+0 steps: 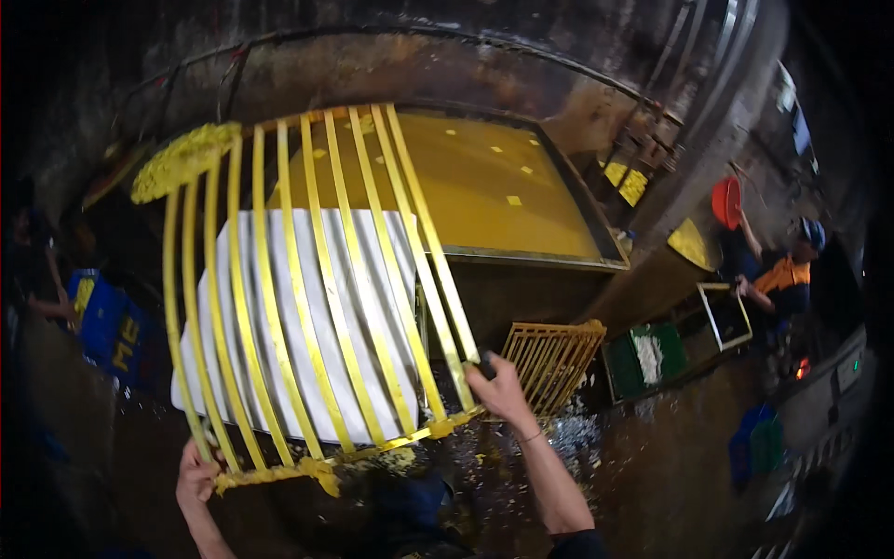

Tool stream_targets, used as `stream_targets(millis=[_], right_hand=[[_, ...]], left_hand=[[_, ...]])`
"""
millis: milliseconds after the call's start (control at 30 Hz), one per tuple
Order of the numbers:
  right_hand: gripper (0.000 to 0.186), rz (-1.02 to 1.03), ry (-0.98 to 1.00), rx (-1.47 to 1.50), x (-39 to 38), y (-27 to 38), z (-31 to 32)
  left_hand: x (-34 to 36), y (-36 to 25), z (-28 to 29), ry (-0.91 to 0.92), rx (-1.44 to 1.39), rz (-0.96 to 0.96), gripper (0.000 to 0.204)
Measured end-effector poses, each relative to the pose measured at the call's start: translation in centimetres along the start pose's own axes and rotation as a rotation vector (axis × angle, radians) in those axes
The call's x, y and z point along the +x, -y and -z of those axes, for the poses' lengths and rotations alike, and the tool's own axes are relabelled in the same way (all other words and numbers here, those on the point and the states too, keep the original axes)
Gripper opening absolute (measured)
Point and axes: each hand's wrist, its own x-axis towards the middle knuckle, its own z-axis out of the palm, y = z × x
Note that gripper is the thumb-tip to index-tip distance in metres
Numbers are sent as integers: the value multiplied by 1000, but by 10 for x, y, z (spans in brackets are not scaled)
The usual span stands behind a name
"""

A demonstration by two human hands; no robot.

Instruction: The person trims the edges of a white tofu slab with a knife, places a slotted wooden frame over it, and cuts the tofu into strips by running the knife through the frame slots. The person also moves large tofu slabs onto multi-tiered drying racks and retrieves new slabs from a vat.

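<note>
A large slatted rack [328, 373], coated in yellow, is tilted in front of me and held at its near corners. My left hand [197, 475] is closed round its near left corner. My right hand [503, 387] grips the near right corner, where a small dark piece shows by the fingers. Lumpy yellow material [279, 473] clings to the rack's near bar. Through the slats shows a big white sheet [377, 275]. The rack's far end overlaps a wide tank of yellow-brown liquid [447, 205], with several small yellow squares in it.
A yellow heap [182, 166] lies left of the tank. A smaller slatted rack [549, 368] stands at right, near a green bin [638, 368]. Far right, a person [782, 270] holds a red basin [726, 202]. At left, another person's hand touches a blue crate [107, 326]. Scraps litter the wet floor.
</note>
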Motion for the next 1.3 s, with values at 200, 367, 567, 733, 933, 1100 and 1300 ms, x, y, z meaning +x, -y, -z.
stream_targets(millis=[200, 367, 567, 733, 933, 1100, 1300], right_hand=[[29, -20, 196, -54, 149, -27, 58], [32, -77, 428, -116, 264, -47, 48], [31, 73, 775, -42, 383, -85, -15], [26, 282, 840, -38, 441, -92, -63], [20, 423, 948, -34, 474, -108, -90], [30, 334, 1009, 109, 479, -123, -96], [27, 202, 1019, 149, 482, -150, -104]], left_hand=[[113, -13, -160, -779, -132, -207, 40], [126, -9, -222, -1147, -168, -97, 18], [133, 33, -252, -1511, 31, -101, 16], [168, 51, -297, -1743, 617, 85, 28], [200, 40, -332, -1837, 816, 225, 26], [199, 49, -327, -1881, 945, 290, 28], [207, 52, -319, -1864, 945, 404, 29]])
